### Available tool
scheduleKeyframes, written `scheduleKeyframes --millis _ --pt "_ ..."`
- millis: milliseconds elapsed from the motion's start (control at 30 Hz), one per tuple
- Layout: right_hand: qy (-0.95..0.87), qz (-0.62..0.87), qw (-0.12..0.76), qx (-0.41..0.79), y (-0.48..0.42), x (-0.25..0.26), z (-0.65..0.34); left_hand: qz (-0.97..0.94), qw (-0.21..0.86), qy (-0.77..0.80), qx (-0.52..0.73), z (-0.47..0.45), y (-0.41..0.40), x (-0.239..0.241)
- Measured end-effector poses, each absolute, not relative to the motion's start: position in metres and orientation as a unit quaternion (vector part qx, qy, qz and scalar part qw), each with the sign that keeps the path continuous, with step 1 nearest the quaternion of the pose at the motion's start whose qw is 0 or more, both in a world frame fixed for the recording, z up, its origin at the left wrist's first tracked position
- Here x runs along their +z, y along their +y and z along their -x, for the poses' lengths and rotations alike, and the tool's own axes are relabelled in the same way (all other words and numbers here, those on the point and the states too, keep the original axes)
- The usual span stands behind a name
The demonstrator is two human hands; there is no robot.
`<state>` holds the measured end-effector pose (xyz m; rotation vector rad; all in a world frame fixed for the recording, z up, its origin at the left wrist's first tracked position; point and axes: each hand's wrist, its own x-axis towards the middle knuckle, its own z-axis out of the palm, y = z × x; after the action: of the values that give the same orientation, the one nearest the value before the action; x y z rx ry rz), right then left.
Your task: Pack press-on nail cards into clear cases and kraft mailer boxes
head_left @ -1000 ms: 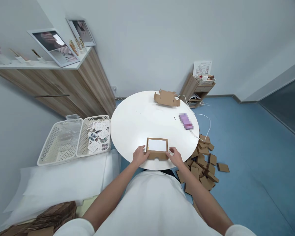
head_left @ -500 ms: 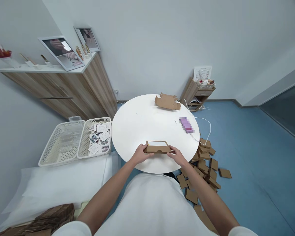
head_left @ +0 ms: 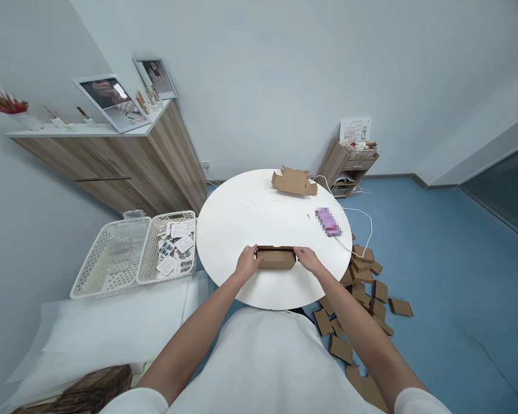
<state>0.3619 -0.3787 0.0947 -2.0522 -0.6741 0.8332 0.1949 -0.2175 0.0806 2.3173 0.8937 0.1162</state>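
Observation:
A small brown cardboard box [head_left: 277, 260] stands on the near part of the round white table [head_left: 228, 221]. Its left end is gripped by my left hand [head_left: 247, 262], thumb on the near side and fingers at the upper edge. At the right end, my right hand [head_left: 308, 259] pinches the upper corner. A long brown panel faces me below a darker strip along the top edge; what lies inside is hidden. Farther back on the same table rests an unfolded cardboard box blank [head_left: 294, 181] with raised flaps.
A blurred purple phone-like object [head_left: 328, 222] with a white cable [head_left: 370, 227] lies at the table's right. White baskets [head_left: 144, 253] stand at the left, one holding printed cards [head_left: 175, 247]. Many cardboard boxes [head_left: 362, 293] lie on the blue floor at the right. A wooden cabinet [head_left: 172, 155] stands behind.
The white surface visible in the box has gone from sight, and a brown panel now faces me. Both hands have shifted up to the box's upper corners. The view has tilted slightly.

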Motion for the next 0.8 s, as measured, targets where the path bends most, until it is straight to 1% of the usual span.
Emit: scheduleKeyframes --millis 300,400,533,667,800 --pt "-0.233 0.776 0.460 0.363 -0.382 0.090 -0.361 -0.861 0.409 0.289 0.091 -0.187 -0.213 0.075" --pt "-0.238 0.767 0.472 0.365 -0.388 0.087 -0.359 -0.840 0.455 0.277 0.104 -0.180 -0.214 0.071" --pt "-0.244 0.750 0.492 0.369 -0.395 0.085 -0.356 -0.789 0.525 0.300 0.110 -0.176 -0.215 0.067" --pt "-0.205 0.741 0.499 0.400 -0.398 0.086 -0.353 -0.768 0.541 0.321 0.122 -0.177 -0.218 0.062" --pt "-0.149 0.768 0.491 0.384 -0.399 0.079 -0.346 -0.724 0.579 0.358 0.110 -0.176 -0.224 0.053"
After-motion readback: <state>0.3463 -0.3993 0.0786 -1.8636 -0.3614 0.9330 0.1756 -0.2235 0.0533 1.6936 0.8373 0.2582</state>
